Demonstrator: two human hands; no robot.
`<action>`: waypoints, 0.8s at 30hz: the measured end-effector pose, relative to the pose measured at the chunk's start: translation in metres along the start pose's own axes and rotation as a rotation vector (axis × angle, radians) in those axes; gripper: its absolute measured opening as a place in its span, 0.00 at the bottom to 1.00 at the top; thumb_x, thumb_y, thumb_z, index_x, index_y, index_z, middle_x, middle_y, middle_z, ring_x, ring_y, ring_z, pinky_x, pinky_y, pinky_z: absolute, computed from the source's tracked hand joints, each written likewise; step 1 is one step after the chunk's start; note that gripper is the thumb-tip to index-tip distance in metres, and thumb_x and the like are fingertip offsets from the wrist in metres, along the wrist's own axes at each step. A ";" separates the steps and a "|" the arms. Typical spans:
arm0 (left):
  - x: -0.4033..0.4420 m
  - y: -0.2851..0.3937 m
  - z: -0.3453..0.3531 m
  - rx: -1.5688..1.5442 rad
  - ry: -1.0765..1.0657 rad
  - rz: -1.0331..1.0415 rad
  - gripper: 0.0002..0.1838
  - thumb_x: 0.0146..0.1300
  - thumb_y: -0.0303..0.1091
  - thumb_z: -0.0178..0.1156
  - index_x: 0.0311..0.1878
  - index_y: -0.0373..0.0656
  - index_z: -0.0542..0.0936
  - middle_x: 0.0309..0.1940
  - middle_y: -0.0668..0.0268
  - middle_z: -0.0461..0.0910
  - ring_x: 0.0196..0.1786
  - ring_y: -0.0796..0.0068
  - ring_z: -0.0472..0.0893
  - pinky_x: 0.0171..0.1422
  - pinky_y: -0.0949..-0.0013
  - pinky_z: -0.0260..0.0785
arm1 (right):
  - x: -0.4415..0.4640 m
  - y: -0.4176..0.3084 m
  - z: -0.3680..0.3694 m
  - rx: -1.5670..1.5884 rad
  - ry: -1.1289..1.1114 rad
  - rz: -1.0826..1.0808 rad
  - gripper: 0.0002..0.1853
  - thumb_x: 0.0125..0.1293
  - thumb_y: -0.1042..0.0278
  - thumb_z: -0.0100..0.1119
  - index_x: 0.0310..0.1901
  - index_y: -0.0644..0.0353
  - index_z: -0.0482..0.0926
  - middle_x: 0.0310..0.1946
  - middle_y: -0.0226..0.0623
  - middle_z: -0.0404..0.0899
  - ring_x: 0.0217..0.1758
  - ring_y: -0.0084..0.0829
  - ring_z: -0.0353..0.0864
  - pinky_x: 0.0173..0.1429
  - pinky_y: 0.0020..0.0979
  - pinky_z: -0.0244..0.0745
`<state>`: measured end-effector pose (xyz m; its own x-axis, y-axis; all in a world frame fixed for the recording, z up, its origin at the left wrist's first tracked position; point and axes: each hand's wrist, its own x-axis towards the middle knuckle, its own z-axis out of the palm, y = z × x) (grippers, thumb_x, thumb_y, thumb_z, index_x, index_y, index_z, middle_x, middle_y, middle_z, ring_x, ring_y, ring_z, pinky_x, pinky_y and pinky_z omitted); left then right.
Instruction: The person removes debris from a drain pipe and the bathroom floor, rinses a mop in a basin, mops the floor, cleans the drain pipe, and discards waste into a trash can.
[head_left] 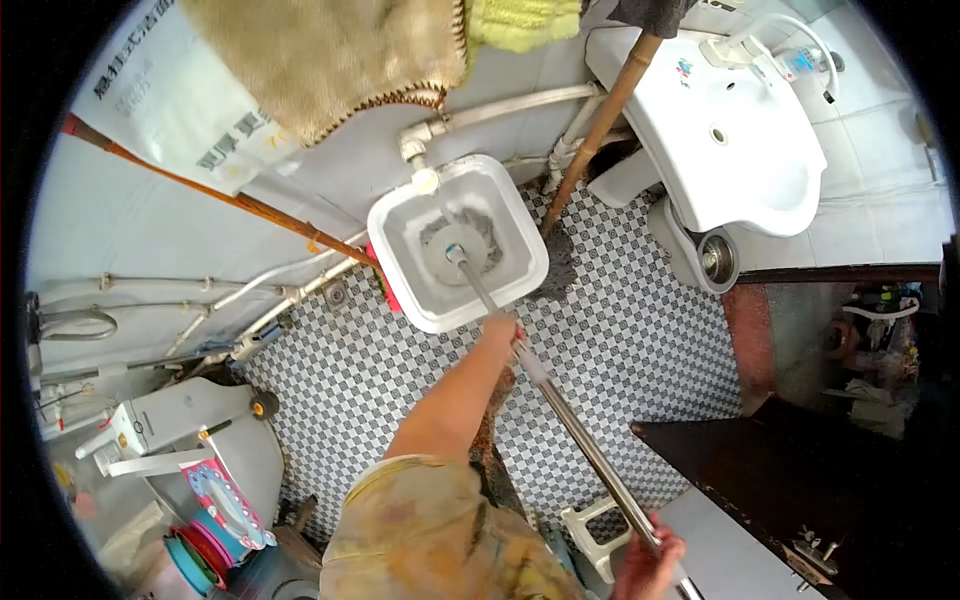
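My left hand (500, 329) closes round the metal mop pole (590, 452); my right hand (637, 572) curls lower on it. The mop's round head (468, 252) sits inside the white basin (405, 262). I judge the pole stiff, light, slippery if wet, best held either side of the pale collar (533, 367).

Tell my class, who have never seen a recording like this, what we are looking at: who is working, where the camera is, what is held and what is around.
There is no machine here. A person works barehanded, and the single picture comes from a camera on their head, looking down. The left hand and right hand grip a long shiny metal pole. Its round pale mop head sits inside a white square basin. Around it is a floor of small black-and-white patterned tiles, where a grey mop with a bamboo handle stands. A white ceramic washbasin is at upper right.
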<state>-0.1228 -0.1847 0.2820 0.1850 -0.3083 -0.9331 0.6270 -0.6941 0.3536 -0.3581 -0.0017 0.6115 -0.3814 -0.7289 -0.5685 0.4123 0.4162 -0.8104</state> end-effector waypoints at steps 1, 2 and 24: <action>-0.010 -0.003 0.002 0.014 0.006 0.005 0.07 0.50 0.24 0.47 0.18 0.36 0.69 0.14 0.60 0.65 0.16 0.68 0.65 0.16 0.67 0.60 | -0.004 -0.006 -0.011 -0.080 -0.029 -0.033 0.11 0.59 0.60 0.50 0.33 0.60 0.71 0.34 0.34 0.72 0.34 0.27 0.73 0.40 0.29 0.72; -0.024 -0.011 0.005 -0.137 -0.022 -0.048 0.06 0.50 0.24 0.46 0.20 0.35 0.69 0.14 0.61 0.64 0.16 0.68 0.65 0.16 0.67 0.60 | -0.008 -0.012 -0.022 -0.021 0.007 -0.026 0.11 0.59 0.60 0.51 0.33 0.60 0.71 0.33 0.34 0.72 0.33 0.26 0.73 0.37 0.27 0.72; -0.002 -0.018 0.006 0.019 0.054 -0.084 0.08 0.54 0.31 0.48 0.25 0.36 0.69 0.15 0.60 0.67 0.16 0.70 0.68 0.17 0.66 0.62 | 0.008 0.017 -0.064 -0.216 -0.142 -0.246 0.09 0.56 0.66 0.55 0.34 0.56 0.66 0.35 0.37 0.67 0.37 0.26 0.64 0.44 0.26 0.61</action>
<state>-0.1392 -0.1756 0.2778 0.1728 -0.2133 -0.9616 0.6277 -0.7285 0.2744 -0.4067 0.0342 0.5846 -0.3228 -0.8835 -0.3396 0.1325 0.3131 -0.9404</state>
